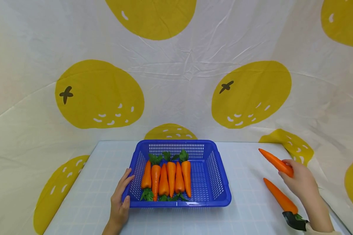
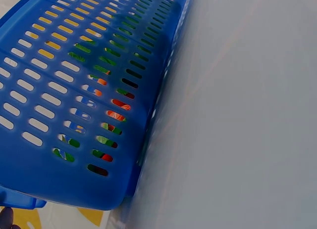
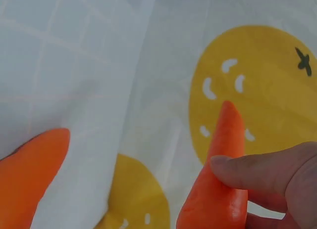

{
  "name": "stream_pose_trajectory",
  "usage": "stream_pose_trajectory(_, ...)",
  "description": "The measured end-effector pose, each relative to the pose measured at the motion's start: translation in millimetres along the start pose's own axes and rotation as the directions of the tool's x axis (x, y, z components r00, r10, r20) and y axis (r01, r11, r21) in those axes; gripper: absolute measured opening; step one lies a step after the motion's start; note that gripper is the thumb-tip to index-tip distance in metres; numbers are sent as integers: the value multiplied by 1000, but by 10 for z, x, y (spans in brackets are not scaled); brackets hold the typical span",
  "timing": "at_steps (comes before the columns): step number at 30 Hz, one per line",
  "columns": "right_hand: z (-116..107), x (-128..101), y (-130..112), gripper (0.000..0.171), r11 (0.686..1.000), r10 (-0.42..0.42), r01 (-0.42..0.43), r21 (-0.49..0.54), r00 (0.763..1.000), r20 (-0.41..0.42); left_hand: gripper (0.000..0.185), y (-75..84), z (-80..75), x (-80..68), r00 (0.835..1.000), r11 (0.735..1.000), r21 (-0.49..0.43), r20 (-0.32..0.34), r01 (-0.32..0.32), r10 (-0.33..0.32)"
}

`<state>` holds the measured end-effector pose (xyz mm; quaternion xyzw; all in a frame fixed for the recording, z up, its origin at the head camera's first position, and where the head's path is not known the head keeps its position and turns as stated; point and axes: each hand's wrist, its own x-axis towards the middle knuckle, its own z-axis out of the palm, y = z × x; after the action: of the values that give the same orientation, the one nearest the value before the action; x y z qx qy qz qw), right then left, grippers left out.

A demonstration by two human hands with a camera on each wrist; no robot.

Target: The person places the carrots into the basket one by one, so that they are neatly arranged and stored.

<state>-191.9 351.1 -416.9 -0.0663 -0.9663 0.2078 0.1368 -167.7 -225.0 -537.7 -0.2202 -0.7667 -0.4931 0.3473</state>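
Orange and glossy, the carrot (image 1: 276, 162) sits in the right hand (image 1: 300, 181), fingers curled round its thick end, tip pointing to ten o'clock, raised off the table (image 1: 247, 209) at the basket's three o'clock. It looks like moulded plastic: light, stiff, a bit slick, so holding the fat end seems wise. The left hand (image 1: 119, 202) grips the blue basket (image 1: 214, 169) at its near-left corner, six carrots (image 1: 166, 178) inside. Another carrot (image 1: 280, 196) lies just below.
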Motion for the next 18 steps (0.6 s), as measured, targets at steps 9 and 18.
stream_pose_trajectory(9,-29,-29,-347,45,993,-107,111,35,989,-97,48,-3,0,-1,1000,1000,-7,3,2,-2)
stream_pose_trajectory(18,-82,43,-656,45,967,-238,249,42,955,-179,48,6,-2,7,1000,1000,-6,4,9,-9)
